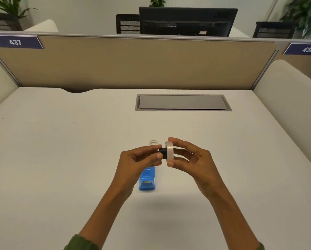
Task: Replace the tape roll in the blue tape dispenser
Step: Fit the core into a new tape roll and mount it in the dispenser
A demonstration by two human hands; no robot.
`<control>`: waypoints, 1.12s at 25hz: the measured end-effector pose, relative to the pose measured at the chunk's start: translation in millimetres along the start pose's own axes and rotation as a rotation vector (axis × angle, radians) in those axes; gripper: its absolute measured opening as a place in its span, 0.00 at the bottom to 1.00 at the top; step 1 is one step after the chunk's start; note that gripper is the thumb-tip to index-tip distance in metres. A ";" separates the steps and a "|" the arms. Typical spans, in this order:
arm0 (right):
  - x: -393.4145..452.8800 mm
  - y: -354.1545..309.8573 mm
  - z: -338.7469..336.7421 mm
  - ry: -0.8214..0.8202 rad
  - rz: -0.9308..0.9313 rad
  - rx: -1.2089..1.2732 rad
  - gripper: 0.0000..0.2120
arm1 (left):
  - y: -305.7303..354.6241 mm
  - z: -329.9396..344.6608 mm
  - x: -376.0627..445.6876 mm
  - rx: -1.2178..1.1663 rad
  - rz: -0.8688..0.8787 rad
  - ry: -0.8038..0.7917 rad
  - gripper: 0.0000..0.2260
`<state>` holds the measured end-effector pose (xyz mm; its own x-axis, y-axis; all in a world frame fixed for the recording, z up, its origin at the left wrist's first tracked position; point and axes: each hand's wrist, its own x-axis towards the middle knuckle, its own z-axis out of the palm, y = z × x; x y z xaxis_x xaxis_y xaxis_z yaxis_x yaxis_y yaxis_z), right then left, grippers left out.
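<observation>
A blue tape dispenser [147,179] stands on the white desk [61,159], partly hidden under my left hand [138,159]. Above it I hold a pale roll of clear tape [169,152] on edge between the thumb and fingers of my right hand [190,159]. My left hand pinches a small black spindle [163,151] that sits against the roll's left side, at its centre hole. Behind my hands, a second clear ring, an empty-looking tape core [153,142], lies flat on the desk, half hidden by my left fingers.
A grey cable hatch [182,102] is set into the desk further back. A tan partition [133,64] closes off the rear, with rounded white side panels [286,98] left and right. A dark monitor [187,21] stands beyond the partition.
</observation>
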<state>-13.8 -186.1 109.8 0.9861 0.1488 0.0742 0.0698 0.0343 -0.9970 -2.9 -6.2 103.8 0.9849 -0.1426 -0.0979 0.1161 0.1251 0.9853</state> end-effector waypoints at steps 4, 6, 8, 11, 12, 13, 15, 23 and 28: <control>-1.9 -0.5 -0.4 -0.004 -0.004 -0.018 0.22 | 0.7 -0.6 -0.4 0.009 -0.013 -0.022 0.15; -3.2 -0.5 0.2 -0.021 -0.011 -0.014 0.22 | 1.3 0.6 -1.8 0.029 0.020 -0.055 0.14; -4.4 -0.1 1.1 -0.038 -0.023 -0.001 0.22 | 2.6 2.2 -3.0 0.039 0.046 -0.062 0.12; -5.2 -1.3 2.8 -0.030 -0.032 -0.014 0.22 | 3.3 0.7 -3.3 0.042 0.050 -0.041 0.11; -5.3 -1.6 3.4 -0.026 -0.034 -0.026 0.21 | 3.5 -0.3 -4.0 0.056 0.060 -0.040 0.11; -5.6 -1.5 4.1 -0.020 -0.034 -0.040 0.21 | 3.8 -0.8 -5.0 0.074 0.074 -0.040 0.11; -5.9 -0.8 5.9 0.003 -0.023 -0.050 0.20 | 3.9 -1.1 -7.3 0.106 0.117 -0.030 0.11; -5.6 7.0 18.6 0.056 0.061 -0.023 0.18 | 1.4 -5.2 -10.9 0.112 0.098 -0.022 0.12; -3.4 9.6 17.1 0.018 0.050 0.024 0.18 | -2.2 -12.5 -7.0 0.130 0.082 -0.032 0.13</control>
<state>-19.0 -169.4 100.3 0.9909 0.1328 0.0235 0.0169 0.0505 -0.9986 -8.5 6.8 100.6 0.9856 -0.1688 -0.0135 0.0154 0.0098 0.9998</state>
